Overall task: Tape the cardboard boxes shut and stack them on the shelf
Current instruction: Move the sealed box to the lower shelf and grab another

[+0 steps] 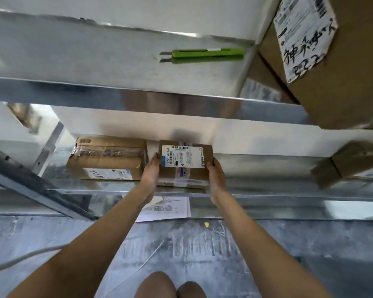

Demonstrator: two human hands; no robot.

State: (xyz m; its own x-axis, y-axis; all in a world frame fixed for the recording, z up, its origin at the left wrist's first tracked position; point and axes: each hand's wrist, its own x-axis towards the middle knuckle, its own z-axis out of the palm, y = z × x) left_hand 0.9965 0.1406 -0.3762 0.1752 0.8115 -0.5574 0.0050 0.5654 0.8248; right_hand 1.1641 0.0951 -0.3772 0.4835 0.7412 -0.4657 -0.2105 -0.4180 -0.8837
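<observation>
Head view showed our left hand [151,171] and right hand [216,176] clasping the small taped box [184,166] by its short sides, on the lower shelf [267,186] just right of the wider taped box [108,158], its long axis pointing inward.

Small box [185,163] sits right of taped box [108,158] on shelf [267,181].

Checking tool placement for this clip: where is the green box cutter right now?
In the head view, the green box cutter lies on the upper shelf, right of centre, beside the large labelled box, above the small box both hands hold.
</observation>
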